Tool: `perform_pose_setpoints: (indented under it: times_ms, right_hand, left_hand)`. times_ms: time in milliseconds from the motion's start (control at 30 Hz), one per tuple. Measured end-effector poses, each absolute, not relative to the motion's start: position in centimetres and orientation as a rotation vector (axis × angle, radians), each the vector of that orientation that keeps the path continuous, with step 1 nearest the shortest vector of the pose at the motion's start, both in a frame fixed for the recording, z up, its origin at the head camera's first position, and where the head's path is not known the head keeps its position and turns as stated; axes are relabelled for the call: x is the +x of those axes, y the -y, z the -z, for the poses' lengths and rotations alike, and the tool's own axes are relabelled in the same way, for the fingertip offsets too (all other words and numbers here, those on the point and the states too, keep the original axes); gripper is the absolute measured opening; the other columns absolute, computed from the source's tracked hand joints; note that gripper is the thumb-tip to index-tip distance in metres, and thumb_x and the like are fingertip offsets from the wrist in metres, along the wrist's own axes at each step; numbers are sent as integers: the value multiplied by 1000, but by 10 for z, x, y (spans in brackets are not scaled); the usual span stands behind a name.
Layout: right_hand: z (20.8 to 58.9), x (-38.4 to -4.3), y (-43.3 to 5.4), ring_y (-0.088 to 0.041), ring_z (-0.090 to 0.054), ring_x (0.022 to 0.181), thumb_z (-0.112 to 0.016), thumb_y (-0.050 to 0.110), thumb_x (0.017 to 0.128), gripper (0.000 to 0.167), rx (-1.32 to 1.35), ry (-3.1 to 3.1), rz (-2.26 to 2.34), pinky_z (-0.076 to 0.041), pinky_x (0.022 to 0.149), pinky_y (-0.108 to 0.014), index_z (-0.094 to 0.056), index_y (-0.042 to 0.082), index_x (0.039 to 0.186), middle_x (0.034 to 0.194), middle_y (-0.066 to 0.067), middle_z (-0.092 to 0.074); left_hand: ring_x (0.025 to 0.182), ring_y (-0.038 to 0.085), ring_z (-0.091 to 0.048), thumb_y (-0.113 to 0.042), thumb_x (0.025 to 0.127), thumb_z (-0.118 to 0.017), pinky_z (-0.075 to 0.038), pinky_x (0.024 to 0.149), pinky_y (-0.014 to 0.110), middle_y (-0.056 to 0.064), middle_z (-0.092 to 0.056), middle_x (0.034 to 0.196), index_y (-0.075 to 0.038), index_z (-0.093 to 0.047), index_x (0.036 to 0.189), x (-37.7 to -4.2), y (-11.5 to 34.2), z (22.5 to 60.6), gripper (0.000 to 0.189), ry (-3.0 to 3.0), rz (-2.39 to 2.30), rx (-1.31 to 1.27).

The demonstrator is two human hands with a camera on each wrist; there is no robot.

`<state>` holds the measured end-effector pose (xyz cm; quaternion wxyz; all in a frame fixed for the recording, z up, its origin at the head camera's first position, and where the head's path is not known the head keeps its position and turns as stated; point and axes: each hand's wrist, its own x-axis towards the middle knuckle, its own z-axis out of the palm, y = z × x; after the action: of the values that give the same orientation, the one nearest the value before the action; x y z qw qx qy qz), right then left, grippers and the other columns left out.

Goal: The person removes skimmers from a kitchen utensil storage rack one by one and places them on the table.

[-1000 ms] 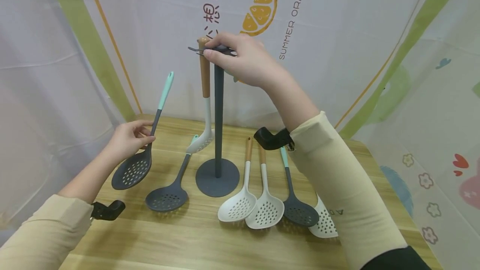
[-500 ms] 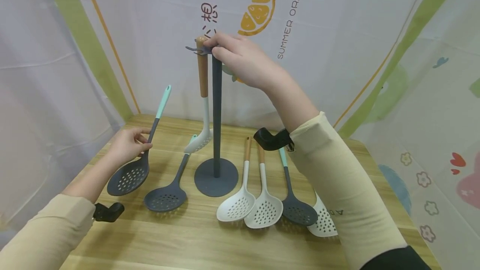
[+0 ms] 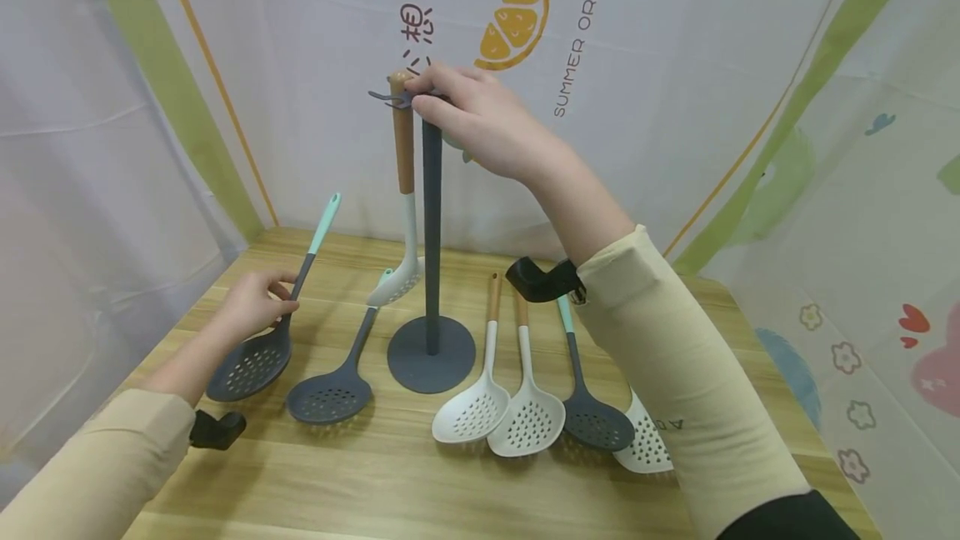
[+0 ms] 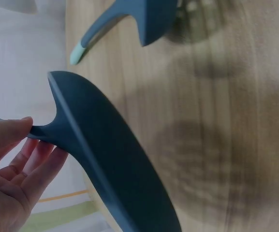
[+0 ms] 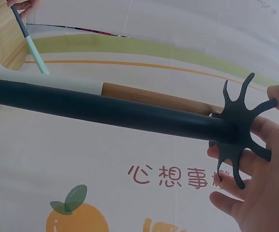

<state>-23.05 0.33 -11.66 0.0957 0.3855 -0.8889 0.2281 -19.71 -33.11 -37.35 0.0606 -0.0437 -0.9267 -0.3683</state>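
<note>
My left hand pinches the lower dark shaft of a grey skimmer with a mint handle end. The skimmer tilts low over the left of the table, its shadow showing on the wood in the left wrist view. With my right hand I grip the top of a dark grey utensil stand. Thumb and fingers lie around its hook ring in the right wrist view. From the stand's left side hangs a white skimmer with a wooden handle, bowl downward.
A second grey skimmer lies left of the stand's round base. To the right are two white skimmers, a grey one and another white one partly under my right sleeve. A printed curtain backs the table.
My left hand has lowered the grey skimmer and shifted it slightly left. My right hand stays on the top of the stand, and the hanging white skimmer keeps its place.
</note>
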Motion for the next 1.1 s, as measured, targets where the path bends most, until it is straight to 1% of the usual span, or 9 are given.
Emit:
perform_pose_setpoints:
  times_ms: [200,333,433,567,667,767,900,1100]
  right_hand:
    - [115,-232,-1,-10,-27,131,-36,38,100,36,1143,2647,-708,-30,97,-28,-53,29,131,133,17,-50]
    - [117,-235,-1,-10,-28,130,-37,34,100,36,1173,2627,-739,-31,96,-27,-53,26,132,133,15,-50]
    - [119,-238,0,-7,-34,124,-39,27,99,37,1227,2586,-804,-32,94,-25,-53,21,132,134,13,-51]
    - [120,-241,1,-6,-43,110,-42,18,97,37,1291,2526,-919,-35,89,-22,-53,14,132,131,7,-53]
    - [121,-241,1,-8,-45,109,-43,19,97,40,1261,2540,-974,-36,90,-21,-48,12,135,130,1,-50]
    - [120,-241,1,-9,-42,114,-43,24,97,41,1212,2569,-985,-34,93,-19,-43,9,135,129,-2,-46]
    - [121,-241,2,-9,-42,113,-44,23,97,37,1212,2560,-978,-32,93,-17,-45,6,130,126,-2,-47]
    - [122,-242,0,-8,-43,113,-44,23,98,35,1225,2556,-979,-33,93,-17,-47,5,128,125,-1,-47]
  left_hand:
    - [59,21,-61,2,86,-64,-53,53,33,27,-61,88,17,-47,125,-199,332,381,45,2860,1102,-73]
    - [58,21,-59,2,85,-64,-52,52,33,26,-61,87,18,-47,123,-200,333,387,45,2888,1092,-59]
    - [58,21,-58,2,85,-64,-52,52,34,25,-61,86,19,-48,122,-201,333,392,44,2907,1099,-57]
    - [60,22,-59,4,84,-64,-53,51,34,24,-60,84,20,-48,120,-203,333,398,43,2928,1125,-67]
    - [61,22,-59,4,84,-64,-53,52,35,23,-60,84,20,-48,120,-203,333,401,43,2948,1135,-67]
    - [61,23,-60,4,84,-63,-54,52,35,25,-60,87,20,-48,121,-204,333,404,43,2979,1143,-50]
    - [61,22,-58,4,84,-62,-55,53,35,26,-59,89,20,-47,123,-205,333,406,44,3012,1163,-9]
    - [58,22,-56,6,83,-61,-54,52,35,25,-58,87,21,-47,122,-207,330,407,44,3030,1161,35]
